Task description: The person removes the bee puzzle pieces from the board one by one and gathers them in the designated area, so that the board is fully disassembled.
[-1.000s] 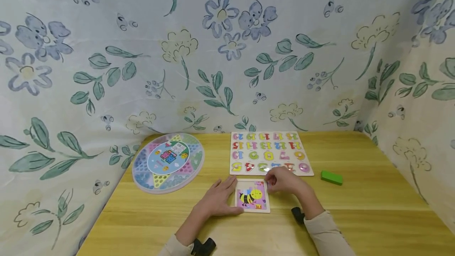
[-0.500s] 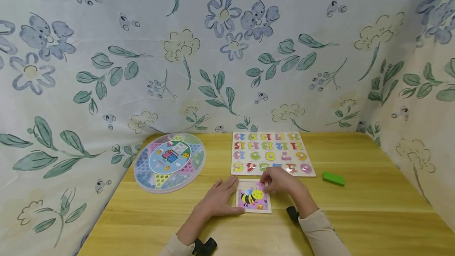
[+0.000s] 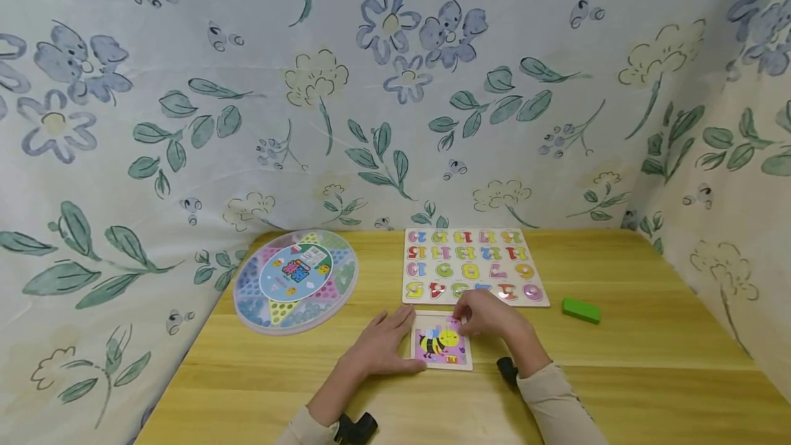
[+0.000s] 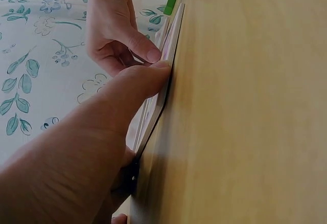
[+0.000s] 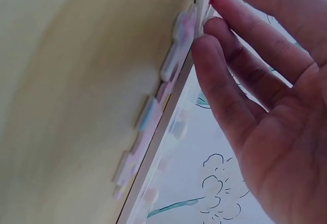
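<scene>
A small wooden jigsaw puzzle [image 3: 440, 343] with a bee picture sits in its pale tray on the table. Bare wood shows at the tray's upper left. My left hand [image 3: 383, 347] lies along the tray's left side, fingers spread, thumb at the lower left corner; in the left wrist view the thumb [image 4: 153, 75] rests on its edge. My right hand [image 3: 491, 314] is over the tray's upper right corner, thumb and fingers bent together at a pink puzzle piece mostly hidden by them. The right wrist view shows its fingertips [image 5: 207, 40] at the tray.
A number puzzle board [image 3: 469, 266] lies just behind the tray. A round Chinese checkers board [image 3: 293, 283] is at the left, a green block [image 3: 581, 310] at the right. Several pink and blue pieces [image 5: 173, 50] appear in the right wrist view. Flowered cloth [image 3: 346, 88] hangs behind.
My right hand has shifted slightly left, from the tray's right edge to over its upper right corner. The left hand keeps its place at the tray.
</scene>
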A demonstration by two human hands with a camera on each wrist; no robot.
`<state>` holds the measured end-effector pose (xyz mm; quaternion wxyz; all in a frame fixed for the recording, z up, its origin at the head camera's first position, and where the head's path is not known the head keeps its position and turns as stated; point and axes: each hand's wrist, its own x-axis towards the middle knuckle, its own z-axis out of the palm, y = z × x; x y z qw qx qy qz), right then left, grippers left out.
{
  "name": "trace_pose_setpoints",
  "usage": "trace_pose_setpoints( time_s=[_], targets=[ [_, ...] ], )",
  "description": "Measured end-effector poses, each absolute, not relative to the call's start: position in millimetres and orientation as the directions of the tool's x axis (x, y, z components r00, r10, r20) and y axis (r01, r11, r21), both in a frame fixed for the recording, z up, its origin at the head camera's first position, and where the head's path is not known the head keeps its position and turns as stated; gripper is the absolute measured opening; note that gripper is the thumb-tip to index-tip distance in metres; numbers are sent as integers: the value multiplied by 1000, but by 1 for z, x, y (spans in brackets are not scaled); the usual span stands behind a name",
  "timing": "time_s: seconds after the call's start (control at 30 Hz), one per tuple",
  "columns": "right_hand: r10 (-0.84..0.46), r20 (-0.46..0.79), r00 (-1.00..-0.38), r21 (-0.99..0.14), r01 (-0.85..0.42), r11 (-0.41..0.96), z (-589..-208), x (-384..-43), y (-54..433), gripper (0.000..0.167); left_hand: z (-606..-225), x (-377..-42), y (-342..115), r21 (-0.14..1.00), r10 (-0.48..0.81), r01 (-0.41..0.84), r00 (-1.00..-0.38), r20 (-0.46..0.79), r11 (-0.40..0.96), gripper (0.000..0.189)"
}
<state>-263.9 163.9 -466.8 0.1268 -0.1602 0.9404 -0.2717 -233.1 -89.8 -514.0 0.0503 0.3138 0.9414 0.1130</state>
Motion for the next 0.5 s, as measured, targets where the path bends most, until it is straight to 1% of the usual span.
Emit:
trace_pose_setpoints(
  time_s=[0.2, 0.5],
  targets=[
    [-363, -149, -920, -520, -240, 820, -467, -264, 162, 18, -514, -232, -90, 248, 604, 581, -797, -19, 775, 103],
    [-352, -125, -928, -505, -246, 827, -467, -264, 161, 23, -513, -232, -90, 246, 601, 579, -799, -21, 778, 103]
  ],
)
